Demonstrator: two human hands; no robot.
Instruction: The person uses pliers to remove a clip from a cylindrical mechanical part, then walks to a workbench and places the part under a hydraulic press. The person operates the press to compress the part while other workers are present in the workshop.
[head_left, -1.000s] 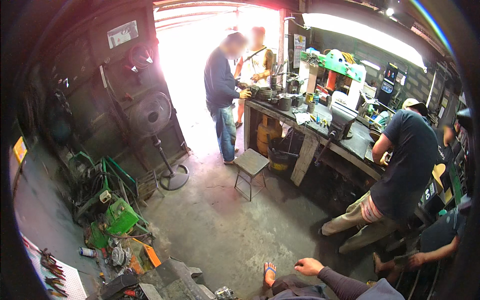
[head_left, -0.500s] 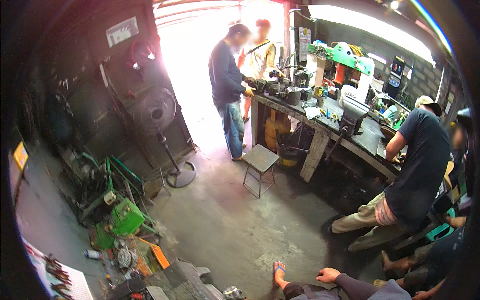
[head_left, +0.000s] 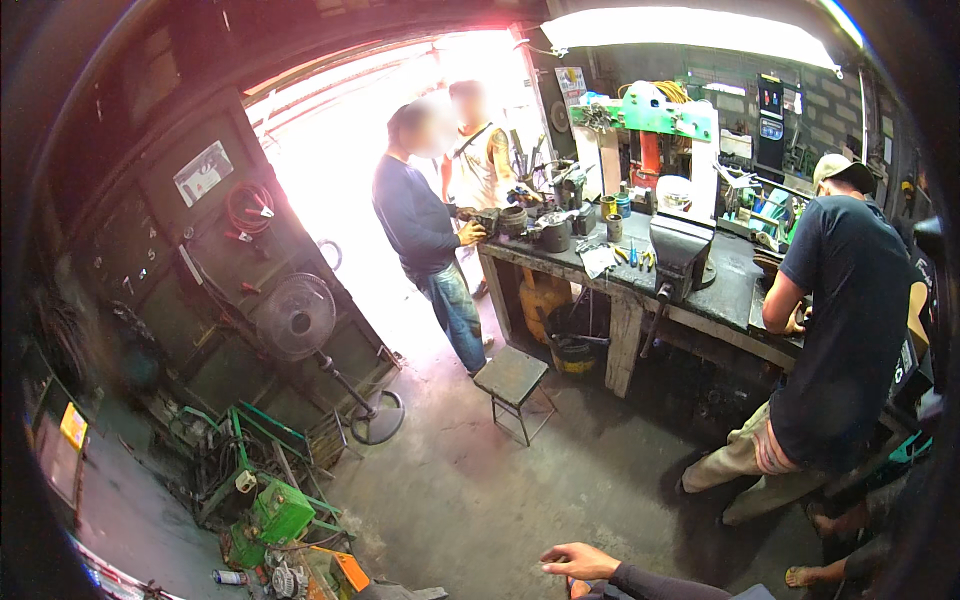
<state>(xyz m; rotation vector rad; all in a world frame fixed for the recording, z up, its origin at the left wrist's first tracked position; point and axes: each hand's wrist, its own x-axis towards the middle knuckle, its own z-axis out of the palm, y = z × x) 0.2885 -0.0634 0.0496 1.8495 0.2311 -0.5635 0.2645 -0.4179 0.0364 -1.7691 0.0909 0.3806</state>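
My right hand (head_left: 580, 562) is at the bottom edge, right of the middle, at the end of a dark-sleeved forearm (head_left: 665, 585). Its fingers stretch out to the left, and nothing shows in them. It hovers in front of bare grey concrete floor (head_left: 470, 530); a bit of skin just below it is too cut off to identify. My left hand is out of the picture. Straight ahead of the hand, farther off, stands a small square stool (head_left: 511, 378) with thin metal legs.
Across the right runs a workbench (head_left: 735, 280) bearing a large vise (head_left: 682, 250). A person (head_left: 840, 310) in a cap leans over it; two people stand by the bright doorway. On the left are a pedestal fan (head_left: 298, 315) and green machinery (head_left: 280, 512).
My right hand has moved left in the picture, and its loosely curled fingers have straightened. The view has shifted and tilted, bringing more of the upper wall in. The blue-sandalled foot has left the picture.
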